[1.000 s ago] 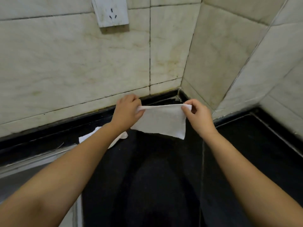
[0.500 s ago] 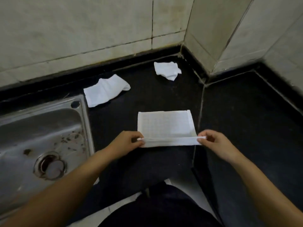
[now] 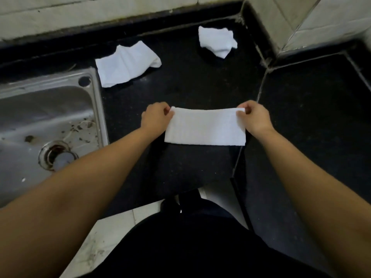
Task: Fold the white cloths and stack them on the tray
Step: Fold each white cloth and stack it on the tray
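Note:
A white cloth point(image 3: 205, 128), folded in half into a wide rectangle, lies on the black counter point(image 3: 180, 85) in front of me. My left hand point(image 3: 155, 119) pinches its far left corner. My right hand point(image 3: 254, 118) pinches its far right corner. A loose, partly folded white cloth point(image 3: 125, 64) lies farther back beside the sink. A crumpled white cloth point(image 3: 216, 41) sits near the back corner by the wall. No tray is in view.
A steel sink point(image 3: 46, 121) with debris and a drain fills the left side. Tiled walls point(image 3: 321, 21) close the back and jut out at the right. A seam runs down the counter just right of the held cloth.
The cloth came down from the air onto the counter. Both hands then carried its near edge over to the far edge, halving it. The camera tilted down.

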{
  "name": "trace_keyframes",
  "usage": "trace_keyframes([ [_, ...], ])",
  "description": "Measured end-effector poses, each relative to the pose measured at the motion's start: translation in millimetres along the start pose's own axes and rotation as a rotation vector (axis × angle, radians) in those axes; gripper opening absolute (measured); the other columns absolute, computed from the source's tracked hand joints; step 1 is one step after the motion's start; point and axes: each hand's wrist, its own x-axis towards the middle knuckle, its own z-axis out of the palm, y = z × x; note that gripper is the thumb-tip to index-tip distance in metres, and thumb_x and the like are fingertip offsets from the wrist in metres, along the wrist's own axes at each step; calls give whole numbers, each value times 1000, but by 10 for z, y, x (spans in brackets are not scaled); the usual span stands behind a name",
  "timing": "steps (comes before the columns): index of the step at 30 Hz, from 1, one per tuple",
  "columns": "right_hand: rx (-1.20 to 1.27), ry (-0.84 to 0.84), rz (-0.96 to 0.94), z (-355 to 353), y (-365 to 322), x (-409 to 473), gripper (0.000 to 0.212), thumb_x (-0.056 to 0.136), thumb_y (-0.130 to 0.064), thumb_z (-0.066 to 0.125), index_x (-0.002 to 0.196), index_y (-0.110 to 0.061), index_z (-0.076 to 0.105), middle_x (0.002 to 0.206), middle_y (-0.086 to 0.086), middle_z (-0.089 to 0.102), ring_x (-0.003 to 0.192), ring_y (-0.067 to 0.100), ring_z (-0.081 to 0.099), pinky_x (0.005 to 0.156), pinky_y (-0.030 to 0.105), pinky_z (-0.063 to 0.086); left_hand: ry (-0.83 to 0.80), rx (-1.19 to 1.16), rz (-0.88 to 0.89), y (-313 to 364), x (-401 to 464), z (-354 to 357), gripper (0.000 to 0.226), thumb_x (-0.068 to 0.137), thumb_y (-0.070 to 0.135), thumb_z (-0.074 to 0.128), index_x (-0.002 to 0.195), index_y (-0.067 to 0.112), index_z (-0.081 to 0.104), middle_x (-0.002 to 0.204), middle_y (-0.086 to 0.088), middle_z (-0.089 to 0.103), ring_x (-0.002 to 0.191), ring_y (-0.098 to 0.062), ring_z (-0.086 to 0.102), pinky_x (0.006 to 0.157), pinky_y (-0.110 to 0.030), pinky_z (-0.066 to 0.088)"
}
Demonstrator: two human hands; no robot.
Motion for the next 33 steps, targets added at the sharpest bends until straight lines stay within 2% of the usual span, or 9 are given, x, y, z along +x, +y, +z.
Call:
trace_keyframes([
  [3, -247, 28, -46, 148, 7, 107, 21, 93, -16, 47, 109, -15, 61, 112, 10, 60, 107, 29, 55, 97, 43, 42, 73, 136, -49, 29, 0, 156, 22, 95, 30, 48, 99, 12, 60, 105, -10, 58, 104, -28, 51, 91, -41, 36],
  [6, -537, 90, -139, 258, 6, 149, 33, 91, -16, 50, 125, -17, 53, 128, 13, 49, 122, 31, 42, 100, 45, 32, 146, 180, -66, 35, -90, 242, 29, 92, 31, 51, 117, 14, 51, 119, -9, 52, 113, -26, 46, 94, -39, 33],
  [10, -546, -64, -366, 570, -401, 154, 42, 92, -21, 51, 133, -18, 46, 135, 11, 44, 126, 31, 38, 101, 45, 31, 184, 166, -116, -58, -409, 285, 58, 89, 40, 55, 137, 15, 36, 131, -8, 44, 121, -26, 40, 99, -40, 31],
  [14, -603, -324, -471, 1109, -905, 98, 49, 94, -28, 52, 140, -19, 38, 140, 9, 41, 130, 29, 37, 104, 45, 33, 162, 266, -172, -186, -676, 330, 65, 88, 49, 54, 140, 15, 32, 134, -8, 41, 124, -25, 38, 102, -40, 30],
  [19, -792, -420, -423, 1325, -1043, 173, 34, 94, -27, 52, 126, -18, 51, 130, 8, 50, 123, 27, 46, 103, 45, 37, 128, 259, -151, -172, -693, 309, 52, 88, 43, 55, 132, 18, 43, 132, -6, 40, 122, -25, 36, 99, -37, 28],
  [23, -432, -561, -350, 1037, -1086, 170, 16, 91, -23, 57, 106, -18, 58, 101, 0, 58, 96, 16, 57, 81, 29, 48, 4, 103, -159, -69, -550, 167, 27, 88, 34, 56, 111, 20, 55, 124, 0, 41, 119, -21, 36, 94, -34, 29],
  [26, -226, -506, -412, 635, -1246, 192, 8, 90, -18, 58, 97, -16, 55, 82, -6, 51, 73, 6, 48, 63, 21, 38, -127, -263, -210, 112, -280, -102, 22, 87, 29, 59, 103, 20, 49, 102, 2, 53, 103, -19, 52, 88, -34, 42],
  [30, -43, -340, -515, 88, -1556, 238, 7, 89, -16, 58, 94, -16, 54, 86, 0, 55, 79, 12, 50, 67, 26, 40, -38, -478, -14, 548, 55, -620, 35, 87, 17, 61, 120, 10, 52, 98, -3, 59, 85, -12, 55, 76, -27, 45],
  [33, 117, -190, -577, -288, -1718, 213, 11, 88, -13, 59, 85, -22, 52, 87, 3, 57, 83, 15, 54, 76, 31, 45, 94, -486, 178, 839, 167, -1011, 4, 89, 17, 59, 91, 14, 61, 77, 4, 56, 68, -4, 49, 67, -23, 40],
])
